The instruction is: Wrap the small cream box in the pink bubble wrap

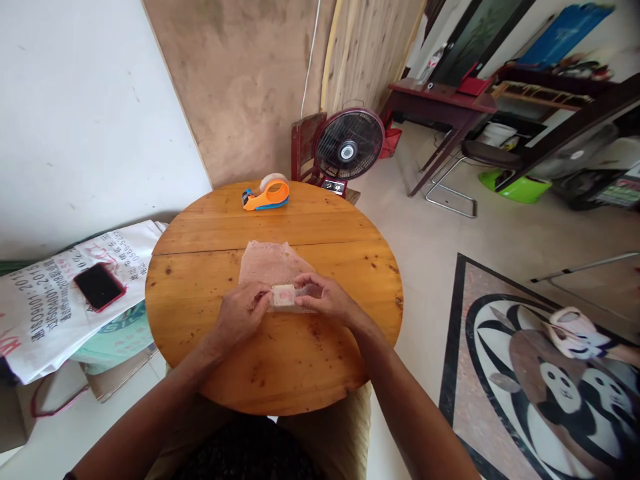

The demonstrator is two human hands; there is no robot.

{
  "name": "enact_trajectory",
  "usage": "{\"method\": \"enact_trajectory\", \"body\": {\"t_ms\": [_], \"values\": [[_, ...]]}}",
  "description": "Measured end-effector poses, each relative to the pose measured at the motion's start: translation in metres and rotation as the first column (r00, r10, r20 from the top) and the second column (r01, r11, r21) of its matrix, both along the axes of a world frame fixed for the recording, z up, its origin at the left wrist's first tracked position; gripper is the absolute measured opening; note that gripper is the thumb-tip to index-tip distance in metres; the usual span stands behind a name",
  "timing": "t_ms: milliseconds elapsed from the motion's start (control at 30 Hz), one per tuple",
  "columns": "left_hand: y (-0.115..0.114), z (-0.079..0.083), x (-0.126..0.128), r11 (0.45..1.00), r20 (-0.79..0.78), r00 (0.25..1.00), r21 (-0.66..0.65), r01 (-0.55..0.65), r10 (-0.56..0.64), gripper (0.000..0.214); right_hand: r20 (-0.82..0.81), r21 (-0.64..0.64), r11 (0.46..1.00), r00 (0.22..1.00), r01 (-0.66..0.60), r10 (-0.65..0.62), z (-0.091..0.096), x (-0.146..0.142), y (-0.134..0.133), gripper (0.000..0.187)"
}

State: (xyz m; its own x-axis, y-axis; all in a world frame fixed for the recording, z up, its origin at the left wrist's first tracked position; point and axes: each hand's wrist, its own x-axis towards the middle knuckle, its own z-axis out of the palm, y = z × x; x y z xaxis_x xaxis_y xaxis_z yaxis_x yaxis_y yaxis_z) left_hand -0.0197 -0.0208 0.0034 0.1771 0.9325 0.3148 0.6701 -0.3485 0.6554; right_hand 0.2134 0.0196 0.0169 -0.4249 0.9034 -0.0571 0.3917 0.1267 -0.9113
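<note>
On the round wooden table (300, 360) lies a pinkish sheet of wrap (267, 261). At its near edge sits a small square item (283, 294) with a pink mark, partly covered by clear film. My left hand (243, 315) pinches the item's left side with closed fingers. My right hand (327, 297) holds its right side, fingers curled over the film. An orange tape dispenser (267, 193) with a roll of tape rests at the table's far edge, away from both hands.
A black phone (99, 286) in a red case lies on printed white sacks (55, 300) left of the table. A black fan (349, 145) stands behind the table. To the right are a panda rug (540, 373), a dark desk (440, 100) and a stool.
</note>
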Motion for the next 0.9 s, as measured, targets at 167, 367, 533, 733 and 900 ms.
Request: {"method": "enact_trajectory", "body": {"t_ms": [167,367,533,733,900], "values": [[0.005,0.001,0.001,0.996,0.048,0.999,-0.081,0.027,-0.023,0.016,-0.163,-0.04,0.998,0.985,0.057,-0.063,-0.016,-0.009,0.003,0.024],[0.01,0.002,0.01,0.975,0.272,0.962,-0.22,0.03,0.032,0.016,-0.241,-0.117,0.993,0.969,0.027,-0.055,-0.012,-0.011,0.004,0.026],[0.009,0.002,0.013,0.96,0.365,0.927,-0.278,0.026,0.081,0.019,-0.19,-0.089,0.995,0.979,0.054,-0.07,-0.009,-0.012,-0.004,0.025],[0.004,-0.001,0.012,0.961,0.381,0.921,-0.274,0.023,0.086,0.021,-0.081,0.01,0.984,0.981,0.178,-0.177,-0.013,-0.016,-0.018,0.023],[0.002,-0.002,0.012,0.965,0.387,0.92,-0.261,0.036,0.07,0.02,-0.093,0.037,0.973,0.97,0.229,-0.225,-0.016,-0.022,-0.026,0.022]]}}
